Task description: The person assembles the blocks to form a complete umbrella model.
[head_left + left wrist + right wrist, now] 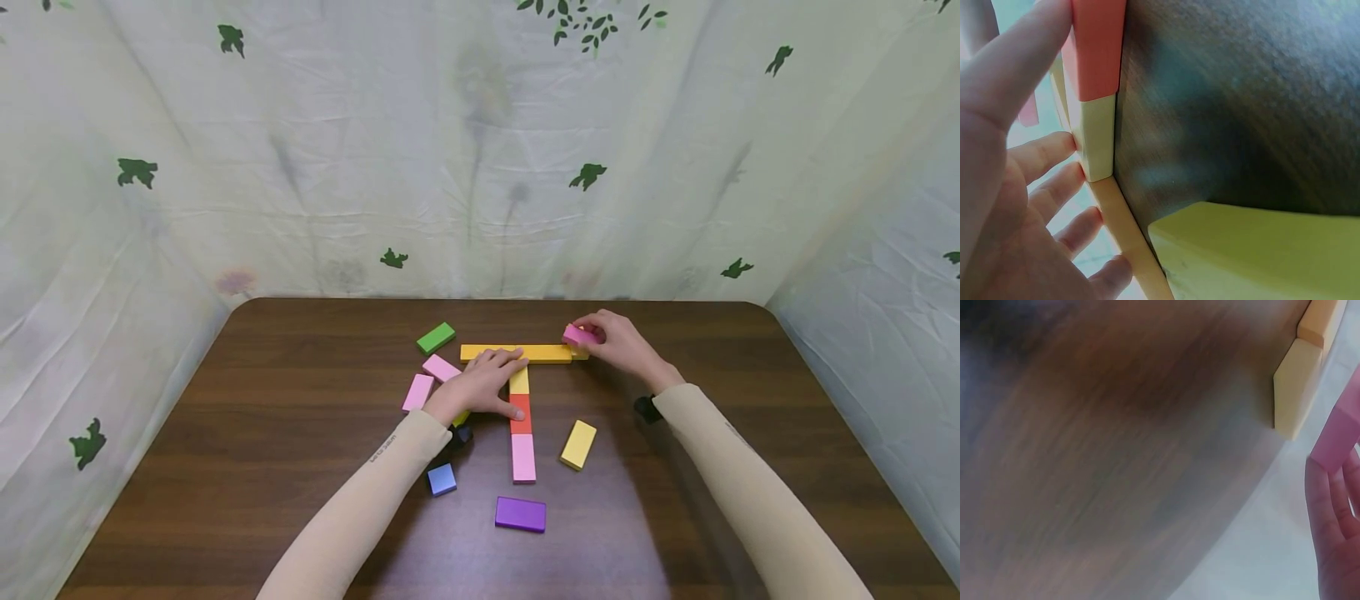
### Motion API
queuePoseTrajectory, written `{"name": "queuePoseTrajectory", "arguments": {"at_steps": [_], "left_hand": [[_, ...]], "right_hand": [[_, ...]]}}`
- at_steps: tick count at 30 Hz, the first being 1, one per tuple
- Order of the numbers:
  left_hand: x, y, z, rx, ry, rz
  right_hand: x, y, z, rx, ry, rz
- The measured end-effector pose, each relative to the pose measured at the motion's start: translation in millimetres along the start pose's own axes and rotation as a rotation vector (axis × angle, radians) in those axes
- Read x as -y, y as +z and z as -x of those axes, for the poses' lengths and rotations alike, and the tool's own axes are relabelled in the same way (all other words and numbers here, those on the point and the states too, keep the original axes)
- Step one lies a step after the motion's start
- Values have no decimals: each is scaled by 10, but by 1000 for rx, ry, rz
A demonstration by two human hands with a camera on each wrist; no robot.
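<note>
My right hand (618, 340) pinches a bright pink block (579, 336) just above the right end of a horizontal row of blocks. Orange blocks (551, 354) form most of that row, with a pale yellow block (1296, 390) at its right end. Below the row runs a column: a cream block (519, 382), a red block (521, 427) and a light pink block (523, 460). Fingers spread, my left hand (480, 383) rests over where row and column meet. Its thumb touches the red block, and its fingertips reach the row in the left wrist view.
Left of the column lie a green block (436, 338), two light pink blocks (417, 392), a yellow block (1260, 250) partly under my left wrist, and a blue block (442, 480). A purple block (521, 515) and a yellow block (578, 445) lie nearer. A curtain (337, 167) hangs behind the table.
</note>
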State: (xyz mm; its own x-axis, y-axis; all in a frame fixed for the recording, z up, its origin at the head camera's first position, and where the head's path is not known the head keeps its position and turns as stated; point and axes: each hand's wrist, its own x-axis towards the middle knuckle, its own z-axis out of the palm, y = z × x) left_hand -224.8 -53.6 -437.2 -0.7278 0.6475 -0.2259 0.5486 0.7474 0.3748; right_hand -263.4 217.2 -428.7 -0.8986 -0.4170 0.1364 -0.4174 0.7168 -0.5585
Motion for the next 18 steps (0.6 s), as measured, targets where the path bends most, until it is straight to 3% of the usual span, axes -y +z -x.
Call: {"name": "queuePoseTrajectory", "arguments": {"at_steps": [18], "left_hand": [[3,4,-5,3,5,-4]], "right_hand": [[-19,47,-223,-14,104,55]]}}
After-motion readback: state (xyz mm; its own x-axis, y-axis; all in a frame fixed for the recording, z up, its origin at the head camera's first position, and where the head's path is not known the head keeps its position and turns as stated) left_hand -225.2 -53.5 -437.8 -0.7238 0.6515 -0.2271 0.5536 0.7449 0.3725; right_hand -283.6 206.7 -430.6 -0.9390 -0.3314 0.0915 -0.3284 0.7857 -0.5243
